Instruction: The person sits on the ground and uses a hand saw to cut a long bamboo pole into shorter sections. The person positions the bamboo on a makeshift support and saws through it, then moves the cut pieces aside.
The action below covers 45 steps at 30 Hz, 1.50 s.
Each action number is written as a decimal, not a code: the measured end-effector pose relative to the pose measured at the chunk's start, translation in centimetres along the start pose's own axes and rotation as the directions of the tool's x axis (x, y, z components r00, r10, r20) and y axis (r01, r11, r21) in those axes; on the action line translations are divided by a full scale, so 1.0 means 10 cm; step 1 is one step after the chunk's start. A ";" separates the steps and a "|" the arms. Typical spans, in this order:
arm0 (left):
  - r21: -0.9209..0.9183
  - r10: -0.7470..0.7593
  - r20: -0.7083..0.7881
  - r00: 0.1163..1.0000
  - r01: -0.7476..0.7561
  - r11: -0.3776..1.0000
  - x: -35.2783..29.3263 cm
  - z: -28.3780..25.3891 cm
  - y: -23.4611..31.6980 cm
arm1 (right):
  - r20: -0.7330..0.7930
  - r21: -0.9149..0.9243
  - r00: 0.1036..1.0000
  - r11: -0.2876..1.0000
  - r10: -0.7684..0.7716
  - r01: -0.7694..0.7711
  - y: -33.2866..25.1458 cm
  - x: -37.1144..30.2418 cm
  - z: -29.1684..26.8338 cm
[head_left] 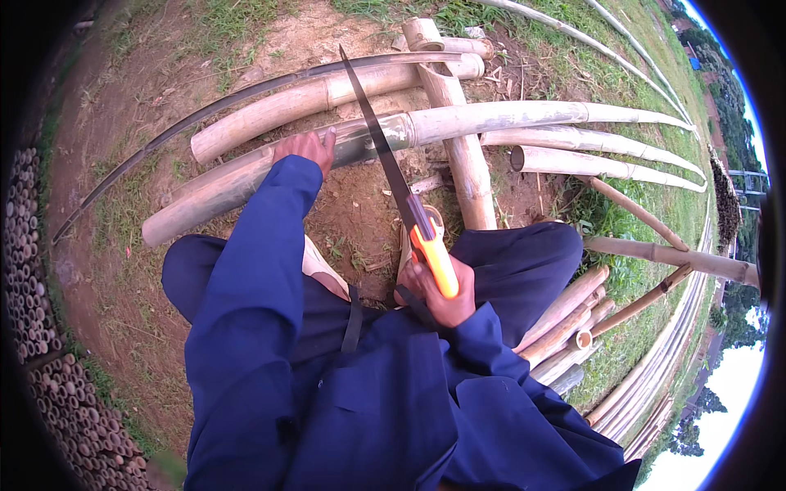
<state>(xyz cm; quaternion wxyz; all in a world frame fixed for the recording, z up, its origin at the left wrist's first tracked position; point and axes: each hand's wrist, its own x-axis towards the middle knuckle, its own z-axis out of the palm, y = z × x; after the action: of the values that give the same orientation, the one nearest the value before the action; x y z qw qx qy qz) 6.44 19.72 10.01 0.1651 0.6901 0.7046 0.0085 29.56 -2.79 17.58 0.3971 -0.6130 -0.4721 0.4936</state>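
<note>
My left hand (307,150) is closed over the top of a thick bamboo pole (467,120) that lies crosswise in front of me; some of its fingers are hidden. In my right hand (444,293) is a handsaw (377,135) with an orange and yellow handle and a long dark blade. The blade points away from me and crosses above the pole, to the right of my left hand. Whether its teeth touch the bamboo, I cannot tell. Under the pole runs a thick bamboo log (468,176), lengthwise, with an upright bamboo stub (422,34) at its far end.
Beyond the pole lie a shorter bamboo piece (303,100) and a thin dark split strip (196,112). More poles (606,164) extend right. Cut bamboo pieces (565,323) are piled by my right knee, near a crossed-pole frame (671,251). Stacked bamboo (78,413) stands far left.
</note>
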 end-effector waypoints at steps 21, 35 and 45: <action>0.002 -0.032 -0.036 0.999 0.032 0.999 0.13 0.07 -0.19 | 0.030 0.167 1.000 0.986 0.005 -0.010 0.02 -0.09 0.08; 0.054 -0.011 -0.072 0.997 0.015 0.998 0.13 0.13 -0.19 | 0.087 0.047 0.996 0.999 0.005 -0.009 -0.03 -0.33 -0.09; -0.031 -0.069 -0.093 0.993 0.066 0.997 0.20 0.06 -0.10 | -0.051 0.004 0.990 0.992 -0.129 0.130 0.10 0.67 0.27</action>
<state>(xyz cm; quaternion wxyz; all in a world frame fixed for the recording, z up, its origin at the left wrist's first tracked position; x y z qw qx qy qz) 5.65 21.50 8.78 0.1416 0.6623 0.7344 0.0455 27.52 3.52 14.54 0.4425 -0.5920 -0.4987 0.4528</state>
